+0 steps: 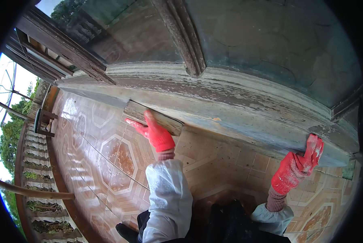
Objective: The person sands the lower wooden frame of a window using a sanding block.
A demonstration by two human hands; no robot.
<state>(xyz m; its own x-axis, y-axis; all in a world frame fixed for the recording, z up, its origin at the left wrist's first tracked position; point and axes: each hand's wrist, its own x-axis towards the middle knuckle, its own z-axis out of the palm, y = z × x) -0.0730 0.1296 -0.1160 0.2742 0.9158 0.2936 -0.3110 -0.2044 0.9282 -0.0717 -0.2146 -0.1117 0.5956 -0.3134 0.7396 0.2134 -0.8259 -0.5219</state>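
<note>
My left hand (155, 133), in a red glove, is spread against a short weathered wooden board (151, 117). One finger lies over the board's face while another points left along its lower edge. The board leans or rests at the foot of the low wall (230, 127); its exact support is unclear. At the right end of that wall is my right hand (297, 164), also red-gloved and dusted with pale powder. Its fingers are bent and close together at the wall's face. A small dark patch shows beside them, and whatever they may hold is hidden.
Above the wall runs a window frame (181, 36) with peeling paint and glass panes. Patterned tiles (116, 158) cover the floor, shiny on the left. A balustrade (39, 162), a wooden pole (35, 190) and a dark-edged wooden object (43, 121) stand at the left.
</note>
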